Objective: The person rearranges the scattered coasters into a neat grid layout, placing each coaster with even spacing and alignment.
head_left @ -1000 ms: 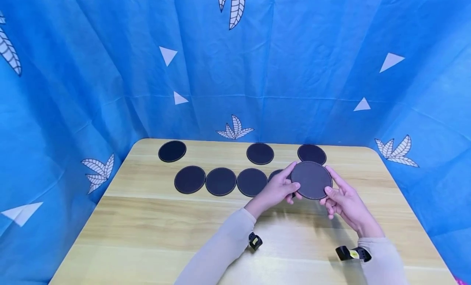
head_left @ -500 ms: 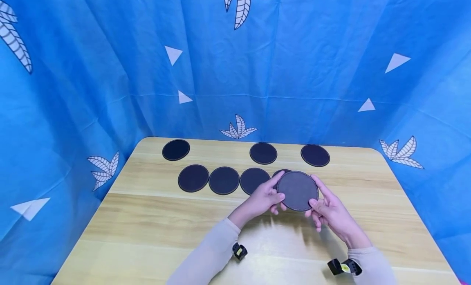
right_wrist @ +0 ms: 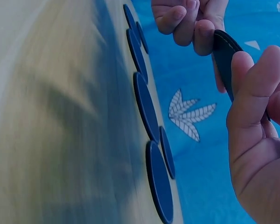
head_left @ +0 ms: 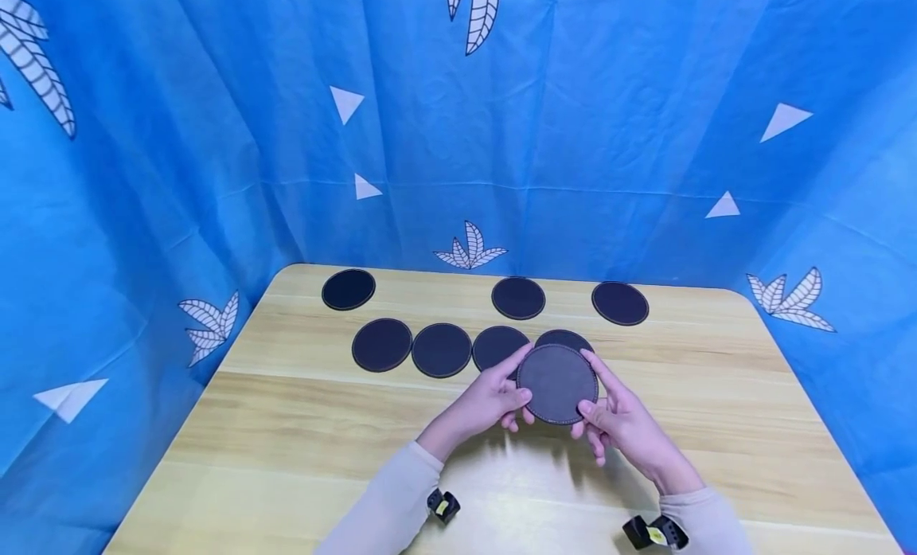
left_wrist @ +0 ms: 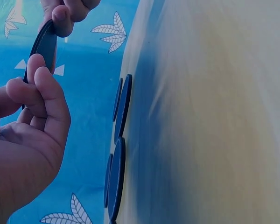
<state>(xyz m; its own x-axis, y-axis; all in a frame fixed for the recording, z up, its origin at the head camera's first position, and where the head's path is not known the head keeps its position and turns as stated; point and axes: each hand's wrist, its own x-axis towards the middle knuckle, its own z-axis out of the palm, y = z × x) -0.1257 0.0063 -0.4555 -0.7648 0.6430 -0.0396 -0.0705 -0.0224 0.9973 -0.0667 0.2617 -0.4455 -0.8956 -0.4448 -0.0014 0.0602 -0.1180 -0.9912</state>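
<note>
Between both hands a round dark coaster [head_left: 557, 384] with a stitched rim is held up above the table, its flat face towards the head camera. My left hand [head_left: 489, 396] pinches its left edge between thumb and fingers. On the opposite edge my right hand [head_left: 625, 424] pinches it the same way. In the left wrist view the coaster [left_wrist: 47, 44] appears nearly edge-on, clear of the tabletop. Just behind it, a row of several like coasters [head_left: 442, 350] lies flat; the rightmost one [head_left: 566, 338] is partly covered by the held coaster.
Farther back on the wooden table [head_left: 286, 443] lie three more coasters: one at the left [head_left: 348, 290], one near the middle [head_left: 518, 298] and one at the right [head_left: 620, 303]. A blue patterned curtain [head_left: 458, 141] hangs behind the table and along its sides.
Both hands have brought the held coaster left and nearer the body, uncovering more of the row's rightmost coaster and the far right one. The view has shifted slightly.
</note>
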